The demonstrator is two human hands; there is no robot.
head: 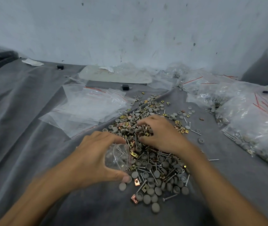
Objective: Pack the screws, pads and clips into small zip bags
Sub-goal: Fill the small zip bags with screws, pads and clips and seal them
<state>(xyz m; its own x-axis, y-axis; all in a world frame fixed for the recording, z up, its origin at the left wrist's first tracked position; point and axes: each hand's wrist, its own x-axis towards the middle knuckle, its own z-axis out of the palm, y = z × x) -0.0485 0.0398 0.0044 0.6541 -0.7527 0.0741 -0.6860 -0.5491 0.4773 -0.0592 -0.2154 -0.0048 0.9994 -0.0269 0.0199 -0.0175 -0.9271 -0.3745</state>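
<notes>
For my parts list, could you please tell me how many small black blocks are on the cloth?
2: one black block at the back left, another just behind the empty zip bags. Others may be hidden under bags.

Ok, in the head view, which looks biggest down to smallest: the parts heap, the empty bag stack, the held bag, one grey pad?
1. parts heap
2. empty bag stack, close behind and farther away, so unsure
3. held bag
4. grey pad

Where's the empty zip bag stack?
Head view, centre-left: empty zip bags lie on the grey cloth, left of the hardware pile, beyond the left hand.
</notes>
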